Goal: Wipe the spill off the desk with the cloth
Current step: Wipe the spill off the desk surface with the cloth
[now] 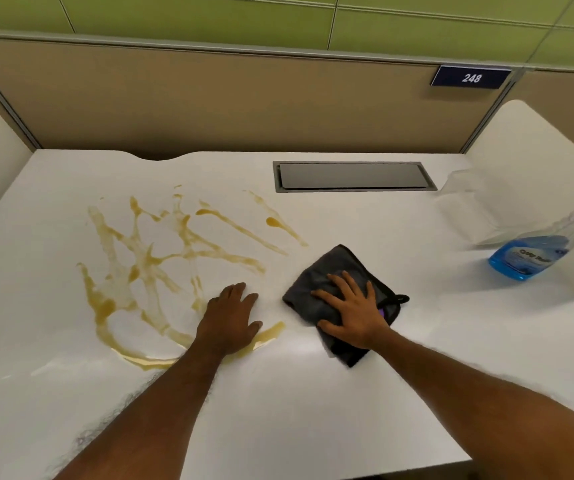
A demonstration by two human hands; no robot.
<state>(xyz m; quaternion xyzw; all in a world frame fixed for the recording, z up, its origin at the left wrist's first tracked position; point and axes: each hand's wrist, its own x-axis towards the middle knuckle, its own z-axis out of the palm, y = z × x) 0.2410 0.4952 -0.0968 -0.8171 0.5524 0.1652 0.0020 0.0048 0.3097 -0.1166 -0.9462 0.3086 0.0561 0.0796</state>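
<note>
A brownish-yellow spill (147, 258) is smeared in streaks over the left half of the white desk (313, 410). A dark grey folded cloth (337, 268) lies right of the spill, apart from most of it. My right hand (351, 311) presses flat on the cloth, fingers spread over it. My left hand (231, 318) rests palm down on the desk at the spill's lower right edge, fingers together, holding nothing. Part of the spill runs under that hand.
A blue spray bottle (542, 251) lies tilted at the right side of the desk. A grey cable hatch (353, 176) is set in the desk at the back. Beige partition panels enclose the back and both sides.
</note>
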